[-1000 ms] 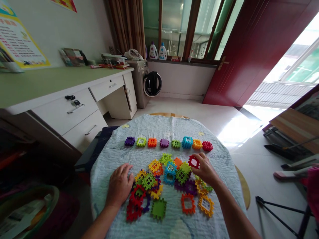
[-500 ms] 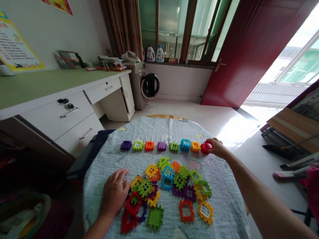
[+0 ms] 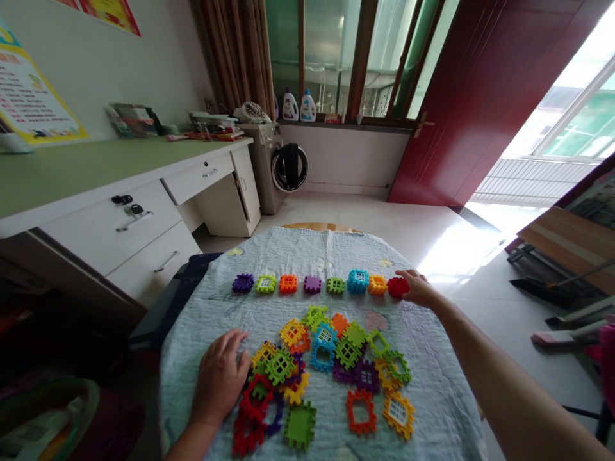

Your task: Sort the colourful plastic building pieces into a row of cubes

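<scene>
At the right end of a row of square plastic building blocks, my right hand [image 3: 417,288] has its fingers closed on a red block [image 3: 397,287]. Beside it in the row stand a yellow block [image 3: 377,284], a blue block [image 3: 358,281], a small green block [image 3: 335,285] and a purple block [image 3: 312,284]; more continue leftward. My left hand [image 3: 223,374] lies on the cloth with fingers loosely stretched, holding nothing. Close to its right is a loose heap of mixed blocks, with a green window block [image 3: 280,364] and red blocks [image 3: 254,397] nearest.
A pale blue cloth [image 3: 202,320] covers the round table. Nearer me lie a green block [image 3: 300,425], an orange frame block [image 3: 361,412] and a yellow window block [image 3: 398,415]. A white desk [image 3: 144,237] stands left, a washing machine [image 3: 269,166] behind.
The red block has turned or settled at the row's end, so its opening no longer shows. My right hand stays on it, and my left hand has barely moved.
</scene>
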The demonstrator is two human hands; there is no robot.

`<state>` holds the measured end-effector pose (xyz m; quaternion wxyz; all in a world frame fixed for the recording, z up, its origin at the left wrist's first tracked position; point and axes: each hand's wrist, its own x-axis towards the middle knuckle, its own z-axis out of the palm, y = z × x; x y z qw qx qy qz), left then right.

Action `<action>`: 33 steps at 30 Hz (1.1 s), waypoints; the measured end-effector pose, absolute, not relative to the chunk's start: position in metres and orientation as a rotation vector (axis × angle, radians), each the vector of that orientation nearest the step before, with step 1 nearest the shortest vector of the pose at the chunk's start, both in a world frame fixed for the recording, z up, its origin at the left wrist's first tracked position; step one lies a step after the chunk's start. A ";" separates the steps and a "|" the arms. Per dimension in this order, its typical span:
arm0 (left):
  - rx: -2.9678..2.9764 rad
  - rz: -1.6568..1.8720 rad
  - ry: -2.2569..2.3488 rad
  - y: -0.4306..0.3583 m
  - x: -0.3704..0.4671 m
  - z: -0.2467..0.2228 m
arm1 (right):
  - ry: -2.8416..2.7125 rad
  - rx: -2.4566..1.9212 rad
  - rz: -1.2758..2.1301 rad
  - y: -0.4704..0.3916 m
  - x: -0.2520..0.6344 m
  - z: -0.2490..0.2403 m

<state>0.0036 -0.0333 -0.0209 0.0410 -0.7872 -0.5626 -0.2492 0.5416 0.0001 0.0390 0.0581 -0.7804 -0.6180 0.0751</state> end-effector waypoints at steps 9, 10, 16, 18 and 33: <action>-2.412 -0.750 -1.737 -0.033 0.003 -0.021 | -1.874 -2.297 0.217 0.004 0.541 0.032; -2.413 -0.749 -1.738 -0.033 0.003 -0.021 | -1.861 -2.294 0.211 0.003 0.542 0.032; -2.409 -0.761 -1.731 -0.033 0.003 -0.021 | -1.607 -2.190 0.144 -0.040 0.549 0.023; -2.410 -0.761 -1.725 -0.033 0.003 -0.022 | -1.445 -2.138 0.203 -0.067 0.546 0.014; -2.406 -0.764 -1.748 -0.035 0.006 -0.020 | -1.378 -2.378 -0.092 -0.135 0.447 -0.031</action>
